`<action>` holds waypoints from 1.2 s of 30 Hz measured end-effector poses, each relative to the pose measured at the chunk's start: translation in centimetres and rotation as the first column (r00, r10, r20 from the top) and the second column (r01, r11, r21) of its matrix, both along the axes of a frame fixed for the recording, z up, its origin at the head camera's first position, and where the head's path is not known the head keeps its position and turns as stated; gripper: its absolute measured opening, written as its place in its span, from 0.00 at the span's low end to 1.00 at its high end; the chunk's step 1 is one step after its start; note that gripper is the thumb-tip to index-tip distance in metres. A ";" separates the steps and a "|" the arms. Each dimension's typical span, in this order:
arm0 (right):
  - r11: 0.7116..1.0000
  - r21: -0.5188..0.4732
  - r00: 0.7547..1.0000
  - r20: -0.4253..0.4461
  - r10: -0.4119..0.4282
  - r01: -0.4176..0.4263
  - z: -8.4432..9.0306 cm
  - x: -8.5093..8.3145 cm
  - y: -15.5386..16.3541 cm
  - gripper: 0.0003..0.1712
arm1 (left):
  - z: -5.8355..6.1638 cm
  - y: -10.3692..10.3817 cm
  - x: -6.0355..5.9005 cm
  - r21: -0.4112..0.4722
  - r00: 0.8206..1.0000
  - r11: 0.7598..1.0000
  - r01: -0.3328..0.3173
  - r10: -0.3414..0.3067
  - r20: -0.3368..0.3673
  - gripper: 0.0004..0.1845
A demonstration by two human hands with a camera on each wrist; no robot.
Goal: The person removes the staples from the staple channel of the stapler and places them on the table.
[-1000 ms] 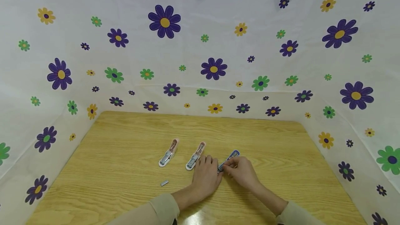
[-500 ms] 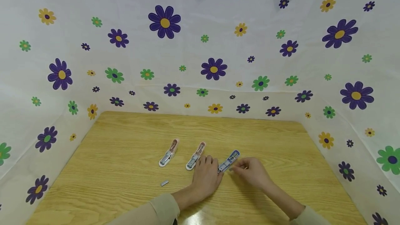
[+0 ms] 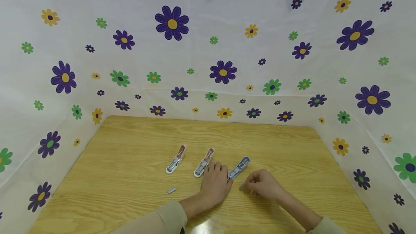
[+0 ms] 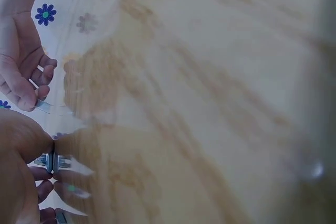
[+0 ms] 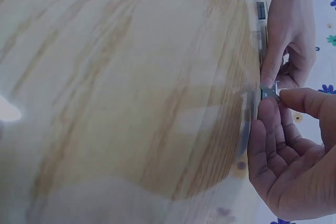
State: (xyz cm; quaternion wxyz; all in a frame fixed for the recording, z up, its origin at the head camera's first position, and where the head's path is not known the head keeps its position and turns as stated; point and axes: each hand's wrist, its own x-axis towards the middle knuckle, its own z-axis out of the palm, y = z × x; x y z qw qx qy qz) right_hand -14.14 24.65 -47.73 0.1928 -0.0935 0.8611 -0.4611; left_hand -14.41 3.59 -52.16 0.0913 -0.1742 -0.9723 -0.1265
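Note:
A blue stapler (image 3: 238, 168) lies opened out on the table, its tray showing. My left hand (image 3: 215, 180) holds its near end, with the thumb at the tip; the fingers hide part of that end. In the left wrist view the stapler's metal end (image 4: 50, 162) shows between thumb and fingers. To the right and nearer, my right hand (image 3: 264, 184) pinches a small grey strip of staples (image 3: 242, 187) between thumb and fingers, apart from the stapler. The right wrist view shows this strip (image 5: 270, 93) at the fingertips.
Two pink-and-white staplers lie opened out to the left: one stapler (image 3: 203, 162) close beside my left hand, another stapler (image 3: 176, 159) further left. A second staple strip (image 3: 171, 190) lies on the wooden table (image 3: 130, 176). Flower-patterned cloth (image 3: 195, 57) encloses the back and sides.
My right hand has drawn back from the blue stapler, rightward and toward me, with the staple strip in its fingers. The stapler's tray is now uncovered. My left hand stays put.

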 end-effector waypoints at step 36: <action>0.986 0.087 0.926 -0.363 -0.102 0.143 1.6 -0.6 0.0 0.06 | 1.7 -5.7 -0.5 0.182 0.918 0.910 0.373 -0.390 0.067 0.18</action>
